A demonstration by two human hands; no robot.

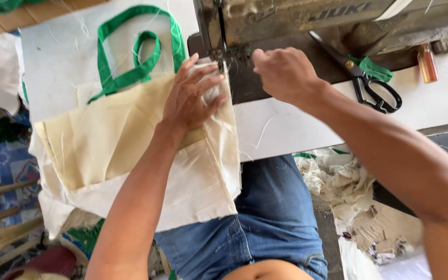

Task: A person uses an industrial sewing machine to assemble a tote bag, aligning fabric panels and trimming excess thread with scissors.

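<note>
Nearest the camera, head view: blue denim shorts [276, 218] over the seated lap, with the lower edge of a cream fabric bag [130, 155] draped across them and off the tabletop [286, 127]. Left hand [190, 98] pressed flat on the bag's upper right corner, fingers [203, 70] spread wide and bearing down on a folded white patch of cloth right at the needle area of the sewing machine [296, 21]. Right hand [281, 72] just beside the needle, fingers curled in narrow as if pinching a thread; whether anything is actually held, cannot tell. Bag lying mostly flat, long axis running from lower left near the lap up toward the machine, open mouth and green strap handles [136, 52] pointing away from the body, looped loose on the white tabletop. Black scissors [369, 83] resting to the right on the machine bed, beside a green scrap [374, 67] and a small amber bottle [427, 63]. Risks judged: left fingertips very near the needle, liable to be struck if the machine runs; overhanging weight of the bag likely to drag the seam off line; loose handles liable to be caught under the stitching; stray threads prone to tangling at the presser foot.
</note>
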